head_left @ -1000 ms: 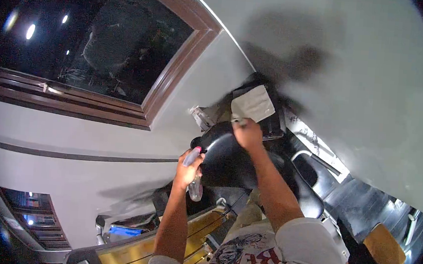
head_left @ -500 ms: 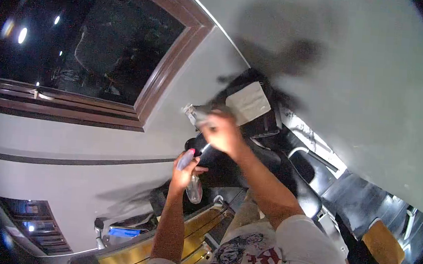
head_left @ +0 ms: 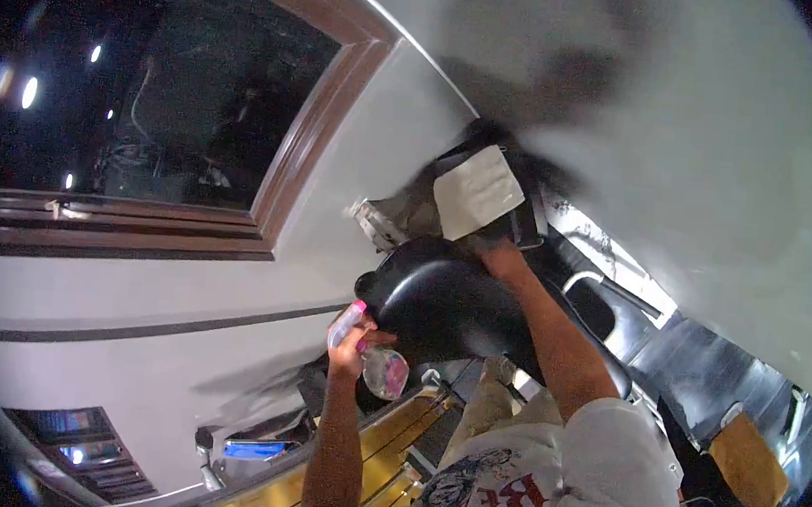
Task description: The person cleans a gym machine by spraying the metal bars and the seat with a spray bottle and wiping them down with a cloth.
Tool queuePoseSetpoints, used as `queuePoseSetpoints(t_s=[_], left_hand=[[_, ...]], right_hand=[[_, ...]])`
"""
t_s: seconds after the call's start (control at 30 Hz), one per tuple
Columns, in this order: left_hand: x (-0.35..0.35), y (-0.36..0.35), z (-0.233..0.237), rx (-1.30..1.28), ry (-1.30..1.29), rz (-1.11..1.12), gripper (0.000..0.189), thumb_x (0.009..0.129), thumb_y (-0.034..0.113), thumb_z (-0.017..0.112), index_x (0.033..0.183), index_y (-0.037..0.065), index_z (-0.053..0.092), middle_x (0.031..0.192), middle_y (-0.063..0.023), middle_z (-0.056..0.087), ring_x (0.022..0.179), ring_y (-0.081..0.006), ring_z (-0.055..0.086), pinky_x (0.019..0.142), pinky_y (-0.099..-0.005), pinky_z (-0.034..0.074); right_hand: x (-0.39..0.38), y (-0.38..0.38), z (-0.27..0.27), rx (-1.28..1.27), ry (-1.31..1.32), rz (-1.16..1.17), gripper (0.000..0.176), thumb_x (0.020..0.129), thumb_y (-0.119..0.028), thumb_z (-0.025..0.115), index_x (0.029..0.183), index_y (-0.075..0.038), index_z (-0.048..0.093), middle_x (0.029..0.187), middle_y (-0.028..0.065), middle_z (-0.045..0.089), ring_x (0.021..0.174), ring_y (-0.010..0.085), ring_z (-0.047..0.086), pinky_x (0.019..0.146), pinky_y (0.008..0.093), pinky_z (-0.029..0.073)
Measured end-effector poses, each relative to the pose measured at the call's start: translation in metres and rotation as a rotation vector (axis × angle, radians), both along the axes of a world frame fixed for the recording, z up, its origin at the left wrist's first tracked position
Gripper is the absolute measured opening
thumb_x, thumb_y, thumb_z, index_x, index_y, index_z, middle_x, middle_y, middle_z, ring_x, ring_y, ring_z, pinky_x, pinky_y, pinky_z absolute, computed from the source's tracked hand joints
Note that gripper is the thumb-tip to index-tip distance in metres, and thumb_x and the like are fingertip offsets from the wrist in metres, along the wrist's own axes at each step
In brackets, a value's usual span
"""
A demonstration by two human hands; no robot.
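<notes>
View from above the person, facing a black padded chair [head_left: 436,299] that stands against a pale wall [head_left: 179,350].

Left hand [head_left: 352,338]: the fingers [head_left: 373,335] are wrapped tight around the neck of a clear spray bottle [head_left: 383,370]. The bottle is held in the air just beside the lower edge of the chair's rounded back, apart from the wall. Its long axis runs on a slant. The pink spray head is at the upper end, pointing up and toward the wall, and the rounded, pink-tinted body hangs below the hand, toward the person.

Right hand [head_left: 499,254]: the arm is stretched over the chair back, and the hand meets the lower edge of a pale rectangular cloth [head_left: 478,192]. The cloth lies spread flat against the dark upper part of the chair, with its long side tilted up to the right. The fingers of this hand merge with the dark padding, so it cannot be told whether they pinch the cloth or press on it.

A window with a brown wooden frame [head_left: 326,123] is set in the wall above the chair. A chrome armrest [head_left: 583,279] shows just beside the right forearm.
</notes>
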State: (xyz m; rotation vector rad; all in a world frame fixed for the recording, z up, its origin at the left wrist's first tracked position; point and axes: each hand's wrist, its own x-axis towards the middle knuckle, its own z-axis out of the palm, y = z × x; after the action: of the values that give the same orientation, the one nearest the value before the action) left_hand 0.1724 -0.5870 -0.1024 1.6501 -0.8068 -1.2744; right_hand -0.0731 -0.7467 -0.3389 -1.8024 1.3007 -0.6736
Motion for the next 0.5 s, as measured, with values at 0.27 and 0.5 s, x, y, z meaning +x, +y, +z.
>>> queuePoseSetpoints(t_s=[0.27,0.5], left_hand=[[-0.003,-0.004,0.006,0.002,0.13,0.009,0.024,0.083,0.02,0.058,0.098,0.001,0.053,0.085,-0.0092,0.054,0.08,-0.0284,0.064,0.083,-0.0512,0.056],[0.006,-0.001,-0.004,0.025,0.178,0.077,0.027,0.086,0.026,0.062,0.097,0.002,0.055,0.083,-0.0087,0.056,0.079,-0.027,0.064,0.088,-0.0557,0.053]], right_hand=[[-0.031,0.051,-0.092,0.445,0.0,-0.29,0.03,0.093,-0.03,0.051,0.112,-0.017,0.069,0.101,0.0161,0.07,0.092,0.0368,0.067,0.085,0.042,0.054],[0.008,-0.006,0.155,0.416,-0.627,-0.202,0.035,0.088,-0.038,0.063,0.098,-0.006,0.069,0.098,0.0207,0.066,0.093,0.0362,0.064,0.083,0.0465,0.048]])
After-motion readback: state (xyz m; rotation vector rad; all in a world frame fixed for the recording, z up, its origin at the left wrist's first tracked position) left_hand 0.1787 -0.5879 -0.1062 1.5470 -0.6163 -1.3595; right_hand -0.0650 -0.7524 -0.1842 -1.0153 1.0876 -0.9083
